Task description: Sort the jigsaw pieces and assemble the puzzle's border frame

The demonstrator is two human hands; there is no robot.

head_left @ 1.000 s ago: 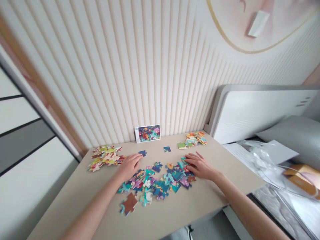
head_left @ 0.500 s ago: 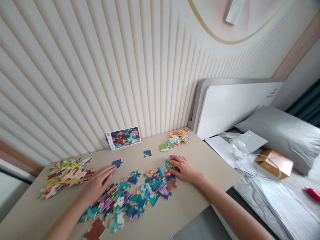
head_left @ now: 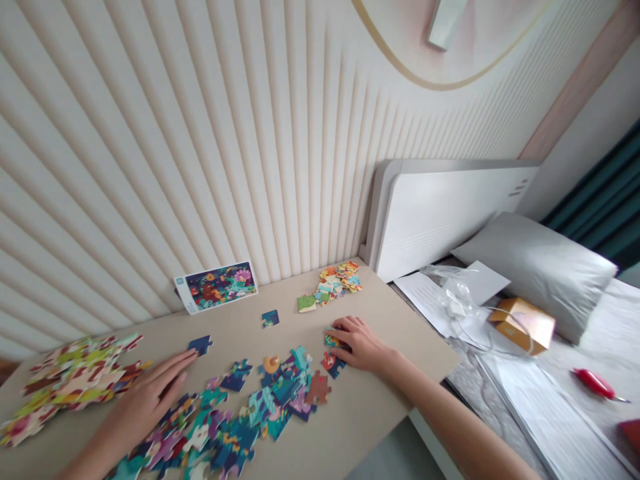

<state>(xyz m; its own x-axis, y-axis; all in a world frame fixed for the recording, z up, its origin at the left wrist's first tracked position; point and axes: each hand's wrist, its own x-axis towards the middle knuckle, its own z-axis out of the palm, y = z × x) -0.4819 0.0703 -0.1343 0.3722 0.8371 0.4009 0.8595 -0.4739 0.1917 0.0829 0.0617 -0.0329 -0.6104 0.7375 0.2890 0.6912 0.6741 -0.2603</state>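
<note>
While both hands lie flat, fingers spread, left hand (head_left: 145,403) and right hand (head_left: 361,345) on the loose colourful cardboard puzzle pieces (head_left: 260,407) mid-counter (head_left: 380,313), near-edge pieces could be swept off.

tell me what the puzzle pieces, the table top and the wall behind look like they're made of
Puzzle pieces: likely printed cardboard, thin, flat, one showing a plain brown back. Table top: smooth matte beige, probably laminate; no grain visible. Wall: cream fluted panelling with regular vertical ribs, possibly moulded board or plastic; the look leaves it open.
</note>
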